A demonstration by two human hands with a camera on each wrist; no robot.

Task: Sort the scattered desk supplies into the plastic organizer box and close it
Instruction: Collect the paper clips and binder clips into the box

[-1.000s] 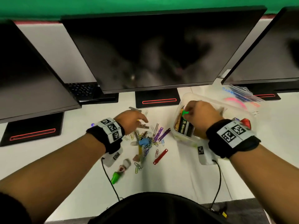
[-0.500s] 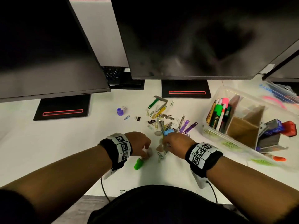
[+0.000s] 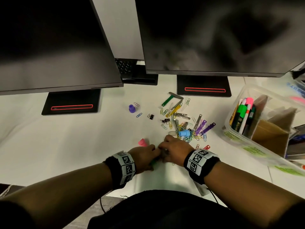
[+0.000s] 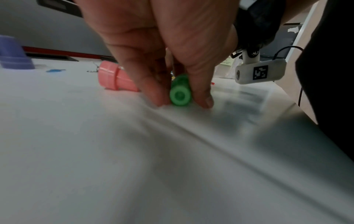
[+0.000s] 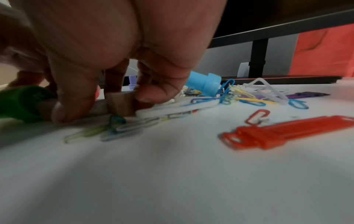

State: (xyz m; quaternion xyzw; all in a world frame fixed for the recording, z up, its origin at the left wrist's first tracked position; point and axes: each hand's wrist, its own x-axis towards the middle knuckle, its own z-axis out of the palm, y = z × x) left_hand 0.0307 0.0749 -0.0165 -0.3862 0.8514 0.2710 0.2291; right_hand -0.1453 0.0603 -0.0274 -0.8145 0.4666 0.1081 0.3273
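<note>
White desk (image 3: 66, 146), two dark monitors behind. Left hand (image 3: 143, 158) pinches green cap (image 4: 180, 94) between thumb and fingers, cap on its side on the desk, likely to stop it rolling. Right hand (image 3: 175, 151) is curled, palm down, fingertips gripping a small tan block (image 5: 120, 103) at the edge of the paper clips (image 3: 186, 129). Open organizer box (image 3: 234, 136) sits well right, markers already inside.
</note>
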